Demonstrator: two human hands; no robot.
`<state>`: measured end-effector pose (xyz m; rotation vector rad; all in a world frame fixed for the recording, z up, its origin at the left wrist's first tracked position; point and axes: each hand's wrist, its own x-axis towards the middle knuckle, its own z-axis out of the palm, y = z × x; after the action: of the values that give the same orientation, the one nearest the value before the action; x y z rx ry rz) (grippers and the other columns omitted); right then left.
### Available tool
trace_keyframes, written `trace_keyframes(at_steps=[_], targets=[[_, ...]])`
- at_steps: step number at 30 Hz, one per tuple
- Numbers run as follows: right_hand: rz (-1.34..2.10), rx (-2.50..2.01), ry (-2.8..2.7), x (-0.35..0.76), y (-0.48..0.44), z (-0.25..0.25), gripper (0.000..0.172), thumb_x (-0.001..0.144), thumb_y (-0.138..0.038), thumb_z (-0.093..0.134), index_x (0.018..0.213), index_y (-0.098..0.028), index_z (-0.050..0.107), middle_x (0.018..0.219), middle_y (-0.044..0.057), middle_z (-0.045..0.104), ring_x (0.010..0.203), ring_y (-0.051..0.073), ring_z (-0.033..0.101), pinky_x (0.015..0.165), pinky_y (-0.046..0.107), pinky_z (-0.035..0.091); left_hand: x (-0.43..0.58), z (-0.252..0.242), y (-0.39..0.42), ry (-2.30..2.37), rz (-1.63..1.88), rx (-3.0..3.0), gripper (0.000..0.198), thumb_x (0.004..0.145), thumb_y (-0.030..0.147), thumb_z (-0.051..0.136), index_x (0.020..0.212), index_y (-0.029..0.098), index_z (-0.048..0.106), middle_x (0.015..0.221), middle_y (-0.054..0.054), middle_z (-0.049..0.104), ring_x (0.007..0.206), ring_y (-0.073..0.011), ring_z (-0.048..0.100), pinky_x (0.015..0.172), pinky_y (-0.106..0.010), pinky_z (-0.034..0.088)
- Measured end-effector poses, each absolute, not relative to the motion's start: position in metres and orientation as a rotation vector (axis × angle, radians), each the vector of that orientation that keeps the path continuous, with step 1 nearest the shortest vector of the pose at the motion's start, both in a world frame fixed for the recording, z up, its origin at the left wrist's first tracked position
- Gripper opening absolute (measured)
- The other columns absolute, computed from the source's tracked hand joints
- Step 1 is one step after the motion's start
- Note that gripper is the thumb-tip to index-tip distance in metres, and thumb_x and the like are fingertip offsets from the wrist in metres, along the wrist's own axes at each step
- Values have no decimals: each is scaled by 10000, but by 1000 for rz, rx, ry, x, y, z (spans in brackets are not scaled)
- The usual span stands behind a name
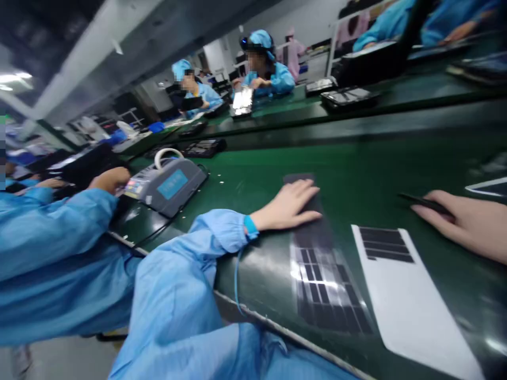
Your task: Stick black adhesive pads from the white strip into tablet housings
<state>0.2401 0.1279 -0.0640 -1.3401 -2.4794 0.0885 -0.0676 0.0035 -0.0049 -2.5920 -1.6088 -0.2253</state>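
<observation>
My left hand (pixel 291 206) lies with fingers outstretched on the upper end of a dark sheet (pixel 327 235). Lower down, a clear glossy part of that sheet carries rows of black rectangular pieces. At the right edge, my right hand (pixel 471 221) is closed around slim black tweezers (pixel 430 204), whose tip points left above the bench. Between the hands and nearer to me lies a white backing sheet (pixel 412 301) with several black strips (pixel 386 244) at its far end. A blue wrist strap (pixel 250 227) circles my left wrist, and its cord hangs by the bench edge.
A grey tape dispenser (pixel 170 182) with a white roll stands left on the green bench (pixel 253 169). A co-worker's arm (pixel 79 211) is close on my left. Opposite, a raised ledge holds device parts (pixel 348 97), with more workers behind it.
</observation>
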Motion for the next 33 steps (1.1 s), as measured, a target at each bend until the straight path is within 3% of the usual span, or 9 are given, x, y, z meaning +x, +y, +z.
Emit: trace_keyframes(at_steps=[3,6,16,26,30,33], targets=[[51,-1431,-2546,234,110,-37,202,821,-439,430,801,-237,439,619,55,555,517,168,499,520,286,324,-99,-15,7,-1891,-75,-2495,634,890,528,268,1356,98,283,1438,-164,239,1334,-281,210,1060,-465,209],[-13,-1469,-2558,229,102,-27,114,834,-325,474,817,-221,430,649,25,555,573,153,503,540,259,322,-116,-19,11,-1877,-4,-2560,668,891,552,210,1392,109,205,1465,-133,168,1351,-276,150,1081,-460,154],[-58,-1458,-2559,230,101,-28,137,829,-339,477,805,-212,431,600,-22,504,541,136,482,504,232,306,-126,-13,29,-1698,60,-2695,678,888,573,183,1405,134,175,1477,-102,129,1361,-245,117,1088,-426,136],[-144,-1376,-2569,234,105,-29,183,819,-357,439,833,-184,496,664,21,557,580,157,500,531,249,331,-127,-10,37,-1619,27,-2819,600,900,549,190,1401,220,193,1486,-49,120,1367,-245,71,1088,-452,83],[-138,-1239,-2623,218,100,-15,238,811,-317,434,847,-133,582,825,90,621,743,200,564,643,273,389,-124,-18,39,-1934,-89,-2555,719,880,586,190,1400,90,173,1472,-152,111,1361,-275,89,1086,-453,96],[28,-1141,-2684,187,86,-2,309,831,-344,415,956,-154,624,917,61,651,813,203,593,688,275,413,-123,-20,40,-1978,-59,-2531,752,881,581,173,1383,23,190,1455,-182,160,1356,-264,129,1092,-420,117]])
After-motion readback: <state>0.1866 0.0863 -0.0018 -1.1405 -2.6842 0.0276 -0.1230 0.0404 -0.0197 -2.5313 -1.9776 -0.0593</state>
